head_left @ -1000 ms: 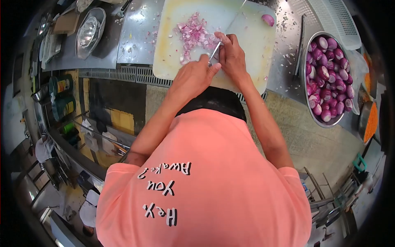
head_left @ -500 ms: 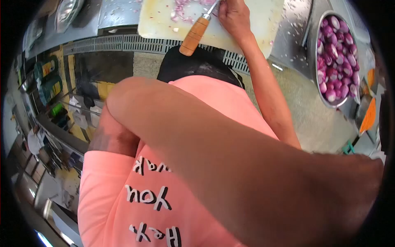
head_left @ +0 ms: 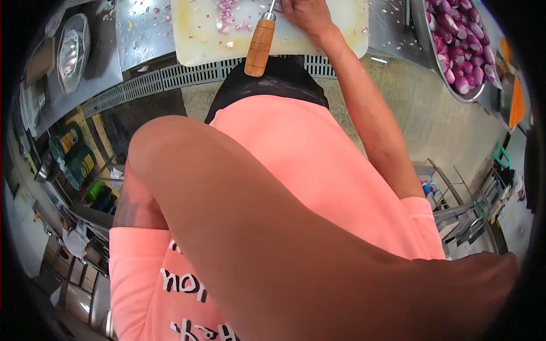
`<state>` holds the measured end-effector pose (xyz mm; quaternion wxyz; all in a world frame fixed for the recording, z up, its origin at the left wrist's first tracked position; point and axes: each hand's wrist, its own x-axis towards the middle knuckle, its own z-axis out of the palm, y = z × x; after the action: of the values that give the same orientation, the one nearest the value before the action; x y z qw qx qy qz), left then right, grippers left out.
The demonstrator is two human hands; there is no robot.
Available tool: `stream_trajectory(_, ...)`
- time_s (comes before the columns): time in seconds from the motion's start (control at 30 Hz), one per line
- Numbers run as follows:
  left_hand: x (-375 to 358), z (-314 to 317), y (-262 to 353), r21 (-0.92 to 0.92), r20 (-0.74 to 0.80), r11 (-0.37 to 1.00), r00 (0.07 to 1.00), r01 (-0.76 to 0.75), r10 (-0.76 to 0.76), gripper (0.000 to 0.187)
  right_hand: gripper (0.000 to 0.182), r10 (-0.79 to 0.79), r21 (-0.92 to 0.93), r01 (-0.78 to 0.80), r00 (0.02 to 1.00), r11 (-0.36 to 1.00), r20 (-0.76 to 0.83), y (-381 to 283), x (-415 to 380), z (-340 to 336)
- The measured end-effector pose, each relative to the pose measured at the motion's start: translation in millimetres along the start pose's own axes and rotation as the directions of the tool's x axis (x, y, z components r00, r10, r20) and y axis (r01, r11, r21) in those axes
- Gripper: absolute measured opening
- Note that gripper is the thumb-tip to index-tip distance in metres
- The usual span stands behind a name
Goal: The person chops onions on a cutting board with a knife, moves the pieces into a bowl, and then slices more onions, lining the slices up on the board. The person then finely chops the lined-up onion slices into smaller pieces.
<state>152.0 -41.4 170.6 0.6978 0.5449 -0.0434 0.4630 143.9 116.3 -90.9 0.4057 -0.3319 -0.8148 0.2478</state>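
Note:
My left forearm crosses close in front of the camera, bent at the elbow. My left hand [head_left: 483,278] is dark and blurred at the lower right, and its fingers cannot be made out. My right arm reaches forward to a white cutting board [head_left: 190,42], where my right hand [head_left: 310,17] is partly cut off by the top edge. Beside it lies a tool with a wooden handle [head_left: 260,50] and a thin metal shank, its handle jutting over the board's near edge. The tool's far end is out of view. Chopped purple onion [head_left: 226,12] is scattered left of the handle.
A metal bowl [head_left: 424,28] of peeled purple onions stands at the upper right, with a pan of orange food [head_left: 516,103] beyond it. A clear plastic container [head_left: 73,54] sits on the counter at left. A floor grate [head_left: 187,73] runs below the counter.
The view has shifted, so the board, tool and onion bowl appear higher and further left. My left arm stays raised across the view, and my right hand remains by the tool.

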Motion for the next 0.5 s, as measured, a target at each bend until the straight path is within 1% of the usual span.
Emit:
stream_trajectory(0.07,-1.6,3.7,0.0,-0.052,0.002,0.999,1.0,-0.004,0.004,0.036,0.043,-0.062,0.035,0.063,0.997,0.997,-0.04,1.3,-1.1,1.3)
stream_trajectory(0.2,-3.8,10.5,3.1,-0.132,0.024,0.991,1.0,-0.001,0.004,0.035,0.046,-0.016,-0.007,0.015,1.0,1.0,-0.026,3.3,-1.4,4.4)
stream_trajectory(0.27,-5.4,10.7,4.0,-0.161,0.026,0.987,1.0,0.006,-0.002,0.035,0.045,-0.099,-0.005,0.099,0.992,0.995,-0.081,7.8,-1.0,6.4)
stream_trajectory(0.3,-7.0,8.3,3.8,-0.171,0.022,0.985,1.0,0.014,-0.011,0.035,0.045,-0.099,-0.014,0.098,0.991,0.995,-0.085,7.6,-2.4,8.1)
stream_trajectory(0.37,-9.7,0.0,5.7,-0.192,0.018,0.981,0.999,0.039,-0.036,0.035,0.04,-0.023,-0.014,0.022,0.996,1.0,-0.084,8.3,-1.0,12.2)
stream_trajectory(0.4,-11.6,-3.5,7.0,-0.201,0.014,0.978,0.999,0.049,-0.047,0.034,0.04,-0.028,-0.023,0.026,0.996,0.999,-0.09,5.6,0.4,9.6)
stream_trajectory(0.47,-14.7,-13.4,9.2,-0.216,-0.002,0.974,0.998,0.062,-0.064,0.034,0.034,0.063,-0.022,-0.064,0.997,0.998,-0.036,-1.3,0.6,5.2)
stream_trajectory(0.5,-16.5,-16.0,10.6,-0.221,-0.007,0.973,0.998,0.062,-0.066,0.034,0.034,0.057,-0.024,-0.058,0.998,0.998,-0.037,-0.9,1.7,6.0)
